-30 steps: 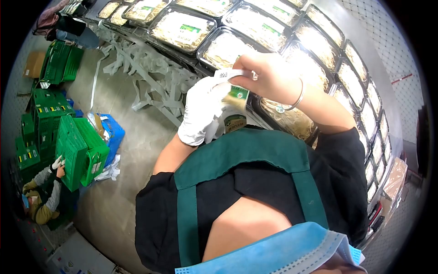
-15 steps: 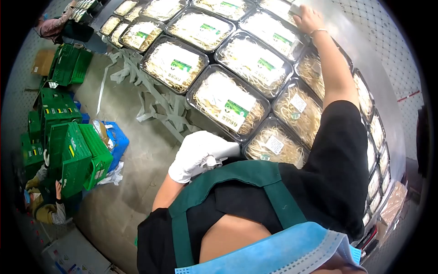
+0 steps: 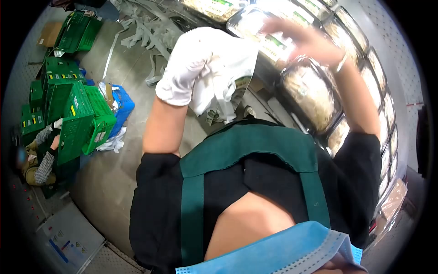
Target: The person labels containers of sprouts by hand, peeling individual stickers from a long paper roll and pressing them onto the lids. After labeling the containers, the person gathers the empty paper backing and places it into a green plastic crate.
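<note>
My left hand [image 3: 182, 66], in a white glove, is closed around a glossy white paper strip [image 3: 246, 61]. Crumpled ends of it hang below the fingers. My bare right hand [image 3: 317, 43] is blurred by motion, with its fingers stretched out and apart from the thumb. It is over black trays of pale bean sprouts under clear film. Beneath its fingers lies a tray with a green and white label [image 3: 273, 48]. Nearer my body is another sprout tray [image 3: 308, 93], its label hard to make out through glare.
More packed trays [image 3: 351, 39] run along the right side. Tangled pale strips [image 3: 148, 34] hang or lie left of the trays. At the left stand stacked green crates [image 3: 75, 121] and a blue crate [image 3: 122, 107], with a co-worker [image 3: 43, 160] beside them.
My right hand has come back from the far trays toward me. My left hand has risen from my chest, bringing the paper strip into fuller view. The view has shifted too.
</note>
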Available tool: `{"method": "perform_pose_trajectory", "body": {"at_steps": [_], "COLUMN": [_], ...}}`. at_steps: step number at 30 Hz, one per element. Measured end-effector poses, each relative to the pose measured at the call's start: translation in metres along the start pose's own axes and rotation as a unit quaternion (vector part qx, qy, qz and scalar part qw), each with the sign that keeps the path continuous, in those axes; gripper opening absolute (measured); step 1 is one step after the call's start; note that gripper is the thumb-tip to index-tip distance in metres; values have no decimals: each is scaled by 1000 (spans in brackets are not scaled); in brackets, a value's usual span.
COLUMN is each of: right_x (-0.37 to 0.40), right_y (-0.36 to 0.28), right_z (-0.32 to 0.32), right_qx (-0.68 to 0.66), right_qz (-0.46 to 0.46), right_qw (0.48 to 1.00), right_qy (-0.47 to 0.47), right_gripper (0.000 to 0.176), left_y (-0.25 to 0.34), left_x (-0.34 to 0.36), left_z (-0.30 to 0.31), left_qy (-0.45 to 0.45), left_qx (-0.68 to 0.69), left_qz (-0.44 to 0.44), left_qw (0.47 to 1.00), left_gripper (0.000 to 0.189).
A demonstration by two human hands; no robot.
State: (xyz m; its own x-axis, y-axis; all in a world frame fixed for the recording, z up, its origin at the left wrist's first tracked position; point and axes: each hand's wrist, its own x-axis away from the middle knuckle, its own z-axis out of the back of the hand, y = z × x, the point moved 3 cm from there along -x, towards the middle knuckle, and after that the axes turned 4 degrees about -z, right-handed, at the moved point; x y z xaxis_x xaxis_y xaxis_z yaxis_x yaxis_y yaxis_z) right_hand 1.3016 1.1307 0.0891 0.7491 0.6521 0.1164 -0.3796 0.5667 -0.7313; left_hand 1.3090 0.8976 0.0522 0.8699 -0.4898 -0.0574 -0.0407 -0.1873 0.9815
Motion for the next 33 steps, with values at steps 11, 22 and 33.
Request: {"method": "perform_pose_trajectory", "body": {"at_steps": [11, 22, 33], "right_x": [55, 99, 161], "right_y": [-71, -134, -80], "right_z": [-131, -193, -164], "right_qx": [-439, 291, -328], "right_qz": [-124, 37, -103], "right_qw": [849, 887, 911], "right_qy": [266, 356, 226], "right_gripper": [16, 27, 13], "left_y": [3, -51, -57], "left_x": [99, 176, 141], "left_z": [16, -62, -150], "left_qy": [27, -69, -120], "left_qx": [-627, -8, 131], "left_qz": [-372, 69, -43], "left_qw": [684, 995, 983], "left_gripper": [31, 15, 49]}}
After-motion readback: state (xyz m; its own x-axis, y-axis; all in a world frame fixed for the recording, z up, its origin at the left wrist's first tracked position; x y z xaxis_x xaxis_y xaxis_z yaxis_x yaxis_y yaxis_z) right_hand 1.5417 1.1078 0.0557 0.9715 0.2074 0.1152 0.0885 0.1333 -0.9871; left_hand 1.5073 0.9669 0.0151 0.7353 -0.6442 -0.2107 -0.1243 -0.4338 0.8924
